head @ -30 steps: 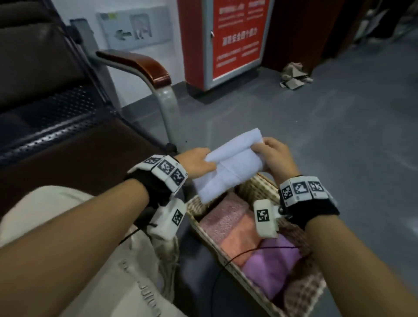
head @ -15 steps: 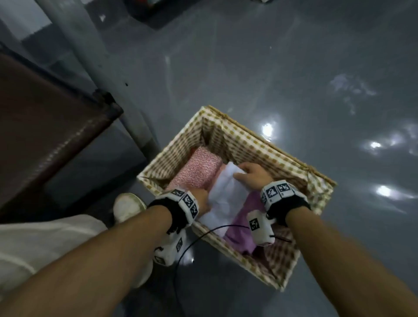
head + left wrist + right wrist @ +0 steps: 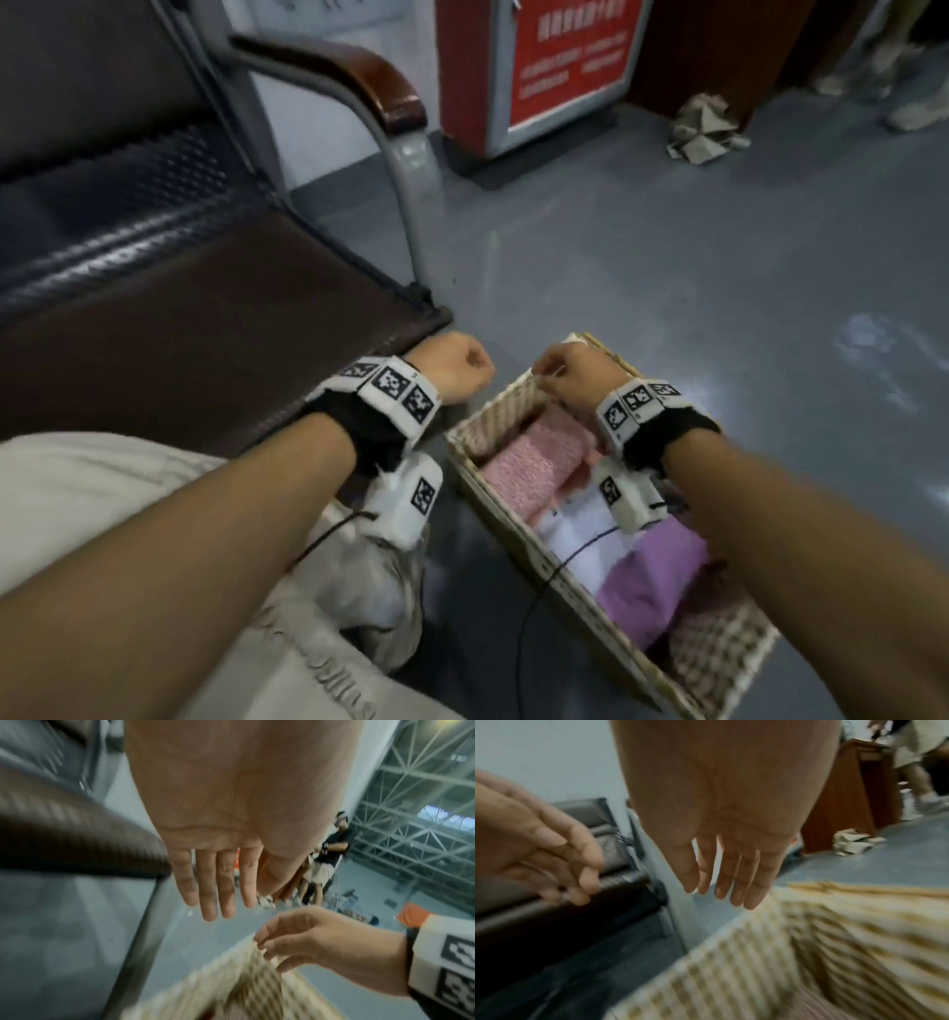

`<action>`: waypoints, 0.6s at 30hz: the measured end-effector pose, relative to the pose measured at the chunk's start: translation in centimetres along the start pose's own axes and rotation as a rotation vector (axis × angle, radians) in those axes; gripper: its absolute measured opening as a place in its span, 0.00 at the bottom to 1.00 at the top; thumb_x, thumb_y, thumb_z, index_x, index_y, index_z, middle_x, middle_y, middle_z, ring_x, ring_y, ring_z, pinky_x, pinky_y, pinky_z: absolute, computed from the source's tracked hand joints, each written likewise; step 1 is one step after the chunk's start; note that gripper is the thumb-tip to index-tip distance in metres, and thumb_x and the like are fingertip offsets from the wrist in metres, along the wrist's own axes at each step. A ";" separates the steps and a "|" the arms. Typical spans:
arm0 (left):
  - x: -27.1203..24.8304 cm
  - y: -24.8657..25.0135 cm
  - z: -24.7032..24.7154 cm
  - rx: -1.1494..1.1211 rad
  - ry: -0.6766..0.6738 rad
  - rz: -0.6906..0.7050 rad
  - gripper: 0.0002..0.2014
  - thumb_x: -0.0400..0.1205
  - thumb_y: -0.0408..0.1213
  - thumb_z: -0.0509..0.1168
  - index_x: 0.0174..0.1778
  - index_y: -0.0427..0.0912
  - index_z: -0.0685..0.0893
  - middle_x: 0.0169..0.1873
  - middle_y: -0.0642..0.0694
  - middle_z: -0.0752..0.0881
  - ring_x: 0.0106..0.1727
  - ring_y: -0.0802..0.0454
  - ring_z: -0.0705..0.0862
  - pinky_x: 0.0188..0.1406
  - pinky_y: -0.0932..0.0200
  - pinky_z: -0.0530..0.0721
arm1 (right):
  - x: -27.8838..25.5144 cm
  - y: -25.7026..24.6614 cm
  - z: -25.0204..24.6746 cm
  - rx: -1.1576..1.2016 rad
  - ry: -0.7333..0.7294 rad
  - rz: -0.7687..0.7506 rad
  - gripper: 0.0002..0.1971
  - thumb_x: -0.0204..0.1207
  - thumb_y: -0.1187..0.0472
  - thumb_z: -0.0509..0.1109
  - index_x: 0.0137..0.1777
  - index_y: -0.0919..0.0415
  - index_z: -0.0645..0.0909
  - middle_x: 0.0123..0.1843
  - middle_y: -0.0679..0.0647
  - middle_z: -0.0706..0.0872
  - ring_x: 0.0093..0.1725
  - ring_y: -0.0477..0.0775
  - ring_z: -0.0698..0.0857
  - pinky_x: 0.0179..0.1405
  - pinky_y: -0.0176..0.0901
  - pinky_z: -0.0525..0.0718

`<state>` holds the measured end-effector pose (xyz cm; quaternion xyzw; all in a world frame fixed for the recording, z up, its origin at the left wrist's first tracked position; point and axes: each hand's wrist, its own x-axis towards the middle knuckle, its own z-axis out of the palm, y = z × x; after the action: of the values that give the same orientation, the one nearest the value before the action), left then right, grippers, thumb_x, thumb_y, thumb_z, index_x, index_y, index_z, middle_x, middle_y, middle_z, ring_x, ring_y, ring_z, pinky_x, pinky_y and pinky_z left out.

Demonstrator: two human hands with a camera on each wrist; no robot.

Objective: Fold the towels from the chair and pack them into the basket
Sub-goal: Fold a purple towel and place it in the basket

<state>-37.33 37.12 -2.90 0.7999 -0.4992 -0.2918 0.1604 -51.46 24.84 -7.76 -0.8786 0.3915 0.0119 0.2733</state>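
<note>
Head view: left hand (image 3: 457, 367) and right hand (image 3: 572, 375), grips slack and empty, above basket (image 3: 493, 416) rim.

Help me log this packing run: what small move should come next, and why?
Probably lift both hands clear and stop. The white towel lies in the basket between the pink towel and the purple towel, the chair seat shows no towels, and the left hand and right hand hold nothing.
</note>
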 end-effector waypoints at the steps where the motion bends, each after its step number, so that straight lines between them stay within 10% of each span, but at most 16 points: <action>1: -1.0 -0.3 -2.6 -0.012 0.052 -0.001 0.11 0.81 0.40 0.64 0.53 0.43 0.88 0.54 0.44 0.89 0.59 0.47 0.85 0.62 0.56 0.80 | 0.5 -2.6 -1.0 0.002 -0.006 -0.057 0.10 0.75 0.61 0.72 0.56 0.60 0.86 0.55 0.57 0.88 0.58 0.56 0.85 0.49 0.34 0.73; 10: -14.1 -9.6 -21.6 -0.156 0.527 -0.179 0.07 0.78 0.41 0.65 0.42 0.45 0.89 0.42 0.46 0.91 0.48 0.47 0.88 0.54 0.52 0.86 | 1.9 -28.5 -5.3 -0.181 -0.026 -0.612 0.07 0.77 0.58 0.70 0.52 0.54 0.87 0.51 0.52 0.89 0.54 0.52 0.84 0.46 0.36 0.72; 18: -26.7 -24.9 -23.8 -0.148 0.601 -0.485 0.05 0.79 0.42 0.65 0.45 0.49 0.86 0.46 0.48 0.90 0.51 0.51 0.86 0.58 0.54 0.83 | 1.5 -46.2 2.1 -0.408 -0.210 -0.897 0.07 0.77 0.56 0.70 0.53 0.53 0.86 0.52 0.51 0.88 0.50 0.51 0.83 0.50 0.39 0.77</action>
<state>-13.65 71.34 10.18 0.9308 -0.2042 -0.1090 0.2830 -17.97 50.01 11.87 -0.9899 -0.0647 0.0580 0.1123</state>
